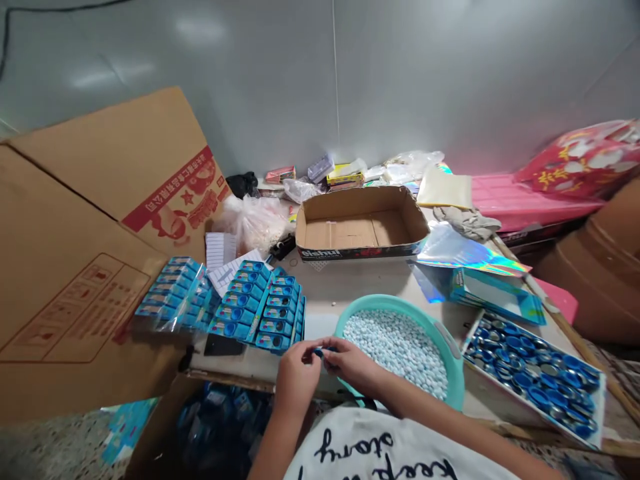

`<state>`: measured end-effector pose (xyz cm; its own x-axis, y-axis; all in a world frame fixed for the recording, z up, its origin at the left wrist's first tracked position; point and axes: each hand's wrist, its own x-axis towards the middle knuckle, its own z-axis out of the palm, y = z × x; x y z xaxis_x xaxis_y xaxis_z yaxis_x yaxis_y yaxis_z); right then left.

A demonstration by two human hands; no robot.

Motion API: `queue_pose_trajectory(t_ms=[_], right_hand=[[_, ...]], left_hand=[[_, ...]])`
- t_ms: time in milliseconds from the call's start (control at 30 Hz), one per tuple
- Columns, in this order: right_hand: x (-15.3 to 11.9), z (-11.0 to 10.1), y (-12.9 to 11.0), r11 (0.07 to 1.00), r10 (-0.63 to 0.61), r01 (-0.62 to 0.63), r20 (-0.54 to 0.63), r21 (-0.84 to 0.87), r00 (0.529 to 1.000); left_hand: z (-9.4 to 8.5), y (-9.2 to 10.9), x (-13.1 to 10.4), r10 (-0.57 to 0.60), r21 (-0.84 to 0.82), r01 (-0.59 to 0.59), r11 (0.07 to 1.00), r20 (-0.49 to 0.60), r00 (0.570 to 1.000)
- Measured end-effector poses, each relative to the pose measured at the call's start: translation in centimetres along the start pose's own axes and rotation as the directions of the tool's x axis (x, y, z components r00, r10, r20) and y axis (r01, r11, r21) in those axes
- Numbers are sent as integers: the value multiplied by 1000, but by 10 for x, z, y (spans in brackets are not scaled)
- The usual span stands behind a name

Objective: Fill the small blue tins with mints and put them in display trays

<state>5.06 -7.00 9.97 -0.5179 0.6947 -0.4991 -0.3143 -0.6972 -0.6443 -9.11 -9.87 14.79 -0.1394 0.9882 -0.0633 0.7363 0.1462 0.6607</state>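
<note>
My left hand [299, 368] and my right hand [350, 363] meet at the table's front edge, fingers closed round a small dark blue piece [319, 352]. My fingers cover most of it, so its exact kind is hidden. Just right of the hands, a turquoise basin [456, 377] holds many small pale blue and white pellets, perhaps candies. On the left of the hands stand display trays of small blue packs [277, 313], with another batch [173, 287] in clear plastic further left. A white box [540, 427] of round blue and silver tins or lids lies far right.
An open brown carton [363, 230] sits at the table's back, near plastic bags [255, 220] and small boxes. Tall cardboard flaps [150, 167] rise at left. Below the table edge is a bin of blue packs [220, 420]. A blue tray [500, 297] and shiny film [465, 250] lie right.
</note>
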Motion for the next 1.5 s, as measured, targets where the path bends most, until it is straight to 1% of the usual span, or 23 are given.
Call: queue_pose_trajectory(t_ms=[33,100,167,233,300,400,467,533,667,767,867,967,1067,1167,1233,1300,1367,1433,1467,1500], right_hand=[[-1,-2,1,1000,-9,9,-23,-15,1000],[-5,-9,3,999,-26,23,-79,-44,996],[-11,-18,4,996,-51,40,-136,-77,989],[-18,-28,5,992,-86,65,-190,-111,978],[-27,-39,6,986,-125,91,-244,-143,962],[-42,-56,8,977,-182,135,-321,-165,929],[-52,-70,9,972,-220,169,-373,-165,901],[-63,-86,12,966,-254,201,-433,-165,865],[-84,-119,18,953,-303,248,-556,-174,774],[-100,-139,22,943,-330,277,-626,-185,707],[-114,-153,25,931,-355,311,-676,-191,646],[-128,-161,30,925,-360,332,-711,-186,603],[-140,-167,40,930,-338,325,-737,-169,585],[-154,-169,53,943,-298,302,-760,-141,578],[-164,-168,62,951,-262,290,-776,-108,573],[-175,-166,68,956,-237,280,-795,-88,559],[-186,-164,73,961,-219,265,-818,-85,531],[-193,-163,75,962,-194,268,-835,-58,515],[-194,-162,75,960,-177,279,-836,-29,520],[-194,-161,74,956,-161,294,-828,4,537]], left_hand=[[-4,-6,4,-16,4,16,1000,-26,1000],[-16,-19,22,-44,28,46,999,-72,996],[-31,-29,49,-59,76,66,995,-95,994],[-45,-37,83,-49,153,59,987,-67,997],[-55,-41,117,-23,255,18,967,17,1000],[-56,-44,158,-15,423,-73,903,201,979],[-52,-44,175,-43,519,-125,845,300,953],[-49,-44,186,-73,597,-171,784,361,930],[-46,-39,204,-111,701,-263,663,439,892],[-41,-29,220,-161,747,-336,574,505,848],[-36,-20,233,-202,764,-409,500,562,802],[-34,-16,238,-191,749,-471,466,605,773],[-36,-20,239,-150,721,-501,478,629,763],[-36,-30,240,-103,695,-489,527,623,776],[-35,-35,242,-89,681,-470,561,614,784],[-35,-37,245,-87,669,-451,591,608,789],[-35,-31,245,-83,656,-428,621,598,797],[-35,-19,238,-63,643,-396,655,569,820],[-35,-10,230,-38,630,-380,677,546,837],[-33,1,217,-1,610,-367,703,516,856]])
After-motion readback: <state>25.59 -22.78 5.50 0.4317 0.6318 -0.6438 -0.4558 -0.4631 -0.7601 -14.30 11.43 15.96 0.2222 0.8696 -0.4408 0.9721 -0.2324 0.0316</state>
